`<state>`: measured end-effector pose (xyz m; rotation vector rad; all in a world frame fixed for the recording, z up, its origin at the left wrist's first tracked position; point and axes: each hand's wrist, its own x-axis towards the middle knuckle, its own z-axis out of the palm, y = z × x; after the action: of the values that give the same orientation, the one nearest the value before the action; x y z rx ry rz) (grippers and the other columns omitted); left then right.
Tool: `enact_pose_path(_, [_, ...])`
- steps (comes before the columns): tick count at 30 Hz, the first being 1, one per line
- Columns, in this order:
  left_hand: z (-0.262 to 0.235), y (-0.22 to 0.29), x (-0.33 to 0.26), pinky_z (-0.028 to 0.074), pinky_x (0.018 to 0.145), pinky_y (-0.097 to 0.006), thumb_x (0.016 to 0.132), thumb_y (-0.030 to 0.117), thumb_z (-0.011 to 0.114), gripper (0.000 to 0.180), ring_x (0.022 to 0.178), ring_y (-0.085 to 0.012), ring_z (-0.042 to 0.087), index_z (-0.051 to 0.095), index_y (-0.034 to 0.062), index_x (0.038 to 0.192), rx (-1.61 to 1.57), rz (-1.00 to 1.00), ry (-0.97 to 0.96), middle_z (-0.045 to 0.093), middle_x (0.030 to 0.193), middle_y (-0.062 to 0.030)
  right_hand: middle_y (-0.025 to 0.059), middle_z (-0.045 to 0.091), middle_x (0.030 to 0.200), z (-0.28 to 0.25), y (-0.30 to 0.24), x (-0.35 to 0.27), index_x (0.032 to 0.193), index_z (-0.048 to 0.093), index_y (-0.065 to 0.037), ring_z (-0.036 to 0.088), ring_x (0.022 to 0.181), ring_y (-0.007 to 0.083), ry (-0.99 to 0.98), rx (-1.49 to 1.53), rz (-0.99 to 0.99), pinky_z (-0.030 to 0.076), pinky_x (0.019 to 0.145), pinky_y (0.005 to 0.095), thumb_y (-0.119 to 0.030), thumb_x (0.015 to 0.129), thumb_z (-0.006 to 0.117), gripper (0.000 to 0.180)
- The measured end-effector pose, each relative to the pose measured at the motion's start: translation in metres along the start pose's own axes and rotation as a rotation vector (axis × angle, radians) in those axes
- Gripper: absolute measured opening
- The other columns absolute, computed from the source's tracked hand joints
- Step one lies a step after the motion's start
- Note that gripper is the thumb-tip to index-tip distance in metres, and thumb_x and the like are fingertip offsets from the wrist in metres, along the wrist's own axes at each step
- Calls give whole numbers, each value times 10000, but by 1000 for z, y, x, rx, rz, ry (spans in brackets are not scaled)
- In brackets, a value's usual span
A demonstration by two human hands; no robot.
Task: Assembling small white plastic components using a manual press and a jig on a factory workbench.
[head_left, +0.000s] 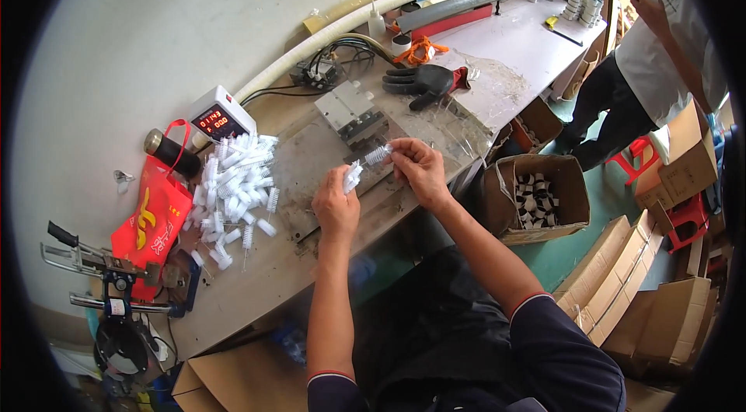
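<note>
Over the front edge of the workbench (252,295), my left hand (336,206) is closed around a small bundle of white brushes (353,176); how many it holds is hidden by the fingers. My right hand (421,171) pinches one end of a white bristle brush (378,155), which points toward the left hand. Just beyond both hands sits a metal block fixture (346,110) on a worn board. To the left lies a heap of similar white brushes (233,186), some with thin wire stems.
Behind the heap stand a white box with a red digital display (221,116), a dark flask (167,151) and a red bag (152,218). A black work glove (423,84) lies beyond the fixture. Cartons (501,194) stand at right, near another person (653,62).
</note>
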<state>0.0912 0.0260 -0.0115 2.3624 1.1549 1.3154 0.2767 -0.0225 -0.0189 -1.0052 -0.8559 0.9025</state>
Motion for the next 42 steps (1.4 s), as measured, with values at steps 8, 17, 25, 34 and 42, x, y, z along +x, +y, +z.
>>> enact_pose_path(8, [-2,4,2,542,790,-462,869,-4,638,257,924,-382,689,639,72,1114,4,2,-10,697,1005,-143,59,732,903,-1,-10,-1,1147,670,21,591,670,67,-18,24,29,457,575,207,-121,1001,662,204])
enact_pose_path(17, [-3,5,4,526,843,-445,812,-6,654,298,979,-330,651,642,74,1099,98,129,-58,698,1016,-108,18,689,772,1,-9,0,974,680,-3,564,595,55,46,-28,104,449,541,218,-125,1005,653,129])
enact_pose_path(25, [13,30,-1,522,895,-456,811,-22,628,381,1025,-347,634,597,27,1187,159,188,-141,666,1070,-151,-31,641,777,3,8,3,971,692,-17,549,639,47,-25,-228,-50,436,553,231,-145,999,683,131])
enact_pose_path(34, [-62,-8,-22,558,801,-438,855,109,735,282,932,-378,697,661,73,1125,281,-208,133,703,1039,-142,2,660,736,2,-8,-3,958,696,-8,562,603,51,-3,-224,0,442,544,225,-177,1015,654,183])
enact_pose_path(42, [-114,-94,-26,531,816,-492,868,109,705,224,932,-388,688,689,87,1090,570,-335,-50,714,1022,-152,8,658,715,7,-1,-3,952,693,4,568,602,54,-14,-257,8,456,555,235,-183,996,669,193])
